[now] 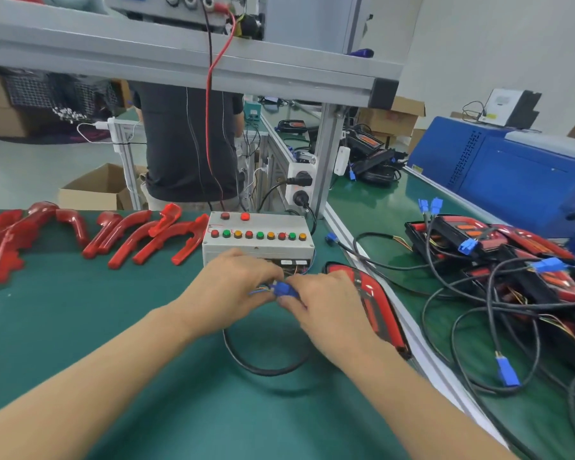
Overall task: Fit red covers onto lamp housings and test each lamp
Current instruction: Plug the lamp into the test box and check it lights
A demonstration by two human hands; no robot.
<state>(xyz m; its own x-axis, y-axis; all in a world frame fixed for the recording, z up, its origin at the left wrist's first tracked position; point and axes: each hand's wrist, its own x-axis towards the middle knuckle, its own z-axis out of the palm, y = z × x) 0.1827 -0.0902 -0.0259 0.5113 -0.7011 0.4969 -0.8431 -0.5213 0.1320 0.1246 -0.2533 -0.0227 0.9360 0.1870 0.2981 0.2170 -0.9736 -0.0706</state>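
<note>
You are at the testing step, as I judge it: both your hands meet just in front of the test box (258, 239), working a blue connector (282, 289). Your left hand (236, 287) has its fingers curled round the connector's left end, where thin coloured wires come out; your right hand (326, 303) pinches its right end. Whether the two halves are mated or apart I cannot tell, as your fingers cover the join.

The lamp under test (369, 300), its red cover already on, lies on the worktop (80, 327) just right of the box's front, beside your right hand. Its black cable (263, 368) loops on the near side of the box, under your wrists. The loose red covers (120, 234) lie in a row left of the box; a pile of cabled lamps (512, 267) sits well to its right.

Next, you will probably need to seat the plug squarely, pushing the halves straight together without kinking the thin wires, then free a hand for the box's buttons (259, 234).
</note>
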